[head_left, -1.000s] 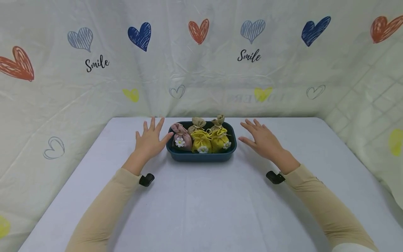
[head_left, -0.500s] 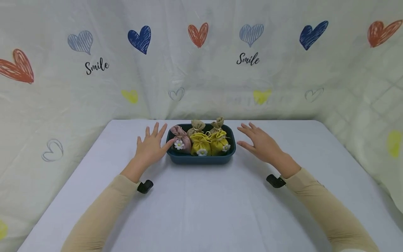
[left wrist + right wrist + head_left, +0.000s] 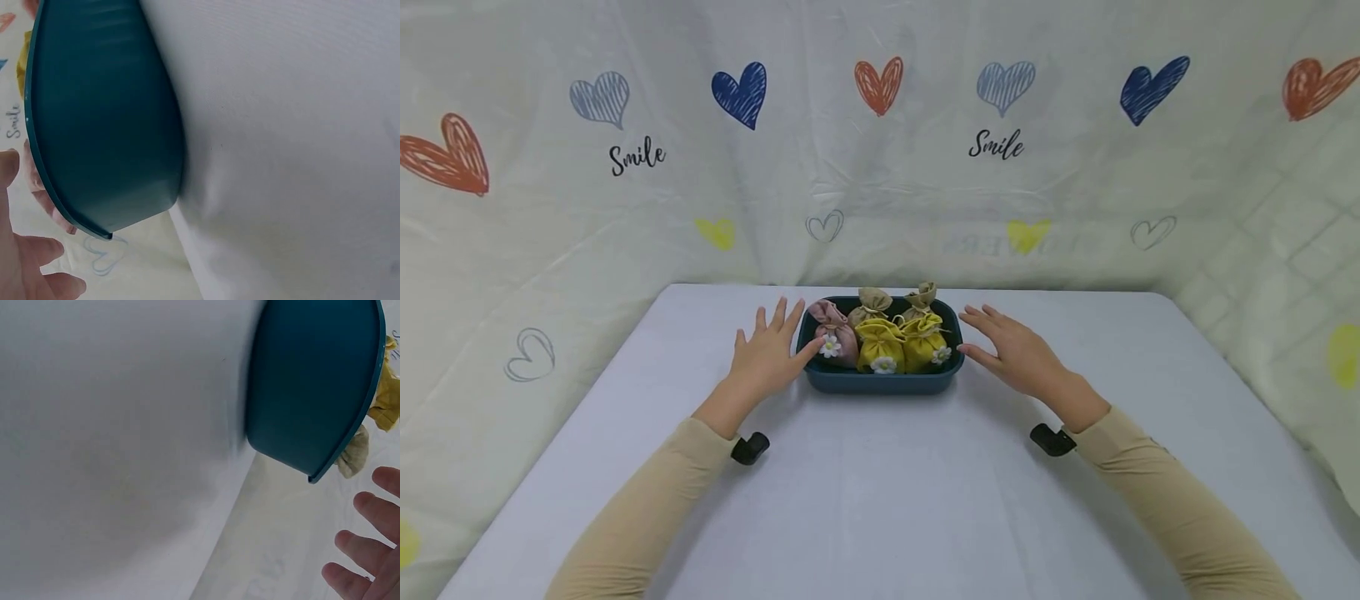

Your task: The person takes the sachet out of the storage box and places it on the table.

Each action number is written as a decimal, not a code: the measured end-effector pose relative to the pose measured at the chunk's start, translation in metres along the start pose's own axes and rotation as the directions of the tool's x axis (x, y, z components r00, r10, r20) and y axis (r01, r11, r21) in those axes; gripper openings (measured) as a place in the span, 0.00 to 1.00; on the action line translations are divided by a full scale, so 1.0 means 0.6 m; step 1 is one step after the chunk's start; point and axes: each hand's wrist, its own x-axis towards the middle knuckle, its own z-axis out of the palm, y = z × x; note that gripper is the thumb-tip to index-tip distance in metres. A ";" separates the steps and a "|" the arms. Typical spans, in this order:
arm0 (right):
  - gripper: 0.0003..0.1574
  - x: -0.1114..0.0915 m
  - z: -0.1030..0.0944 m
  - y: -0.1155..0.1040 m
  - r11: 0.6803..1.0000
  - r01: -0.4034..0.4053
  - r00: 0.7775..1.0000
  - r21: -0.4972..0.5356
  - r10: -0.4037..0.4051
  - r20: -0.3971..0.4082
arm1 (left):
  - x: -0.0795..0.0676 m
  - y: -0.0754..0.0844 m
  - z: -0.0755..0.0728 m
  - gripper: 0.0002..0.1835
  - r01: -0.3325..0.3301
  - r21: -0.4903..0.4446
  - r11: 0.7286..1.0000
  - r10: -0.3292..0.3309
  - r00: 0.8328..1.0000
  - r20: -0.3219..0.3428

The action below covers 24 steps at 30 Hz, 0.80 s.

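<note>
A dark teal rectangular tub (image 3: 880, 383) stands near the table's far edge, holding several small drawstring pouches. A pink pouch (image 3: 842, 343) with a white flower sits at its left end. Two yellow pouches, one at the front middle (image 3: 880, 337) and one to its right (image 3: 921, 343), carry white flowers too. Behind them show the tied tops of two beige pouches (image 3: 874, 302). My left hand (image 3: 766, 354) is spread at the tub's left end, its thumb overlapping the rim and the pink pouch. My right hand (image 3: 1018, 350) hovers with extended fingers at the right end, fingertips close to the rim.
A white cloth covers the table (image 3: 880, 500). Behind it hangs a pale curtain (image 3: 910, 183) printed with hearts and the word "Smile". A small black camera is worn on each wrist, the left one (image 3: 750, 448) and the right one (image 3: 1052, 440).
Both hands have moved inward toward the tub, the left to the right and the right to the left. The tub and pouches have stayed in place on the table.
</note>
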 end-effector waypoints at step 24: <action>0.38 0.027 -0.001 -0.029 0.984 0.006 0.999 0.178 0.002 -0.043 | -0.006 -0.001 0.010 0.48 -0.037 0.008 0.999 0.037 0.999 0.023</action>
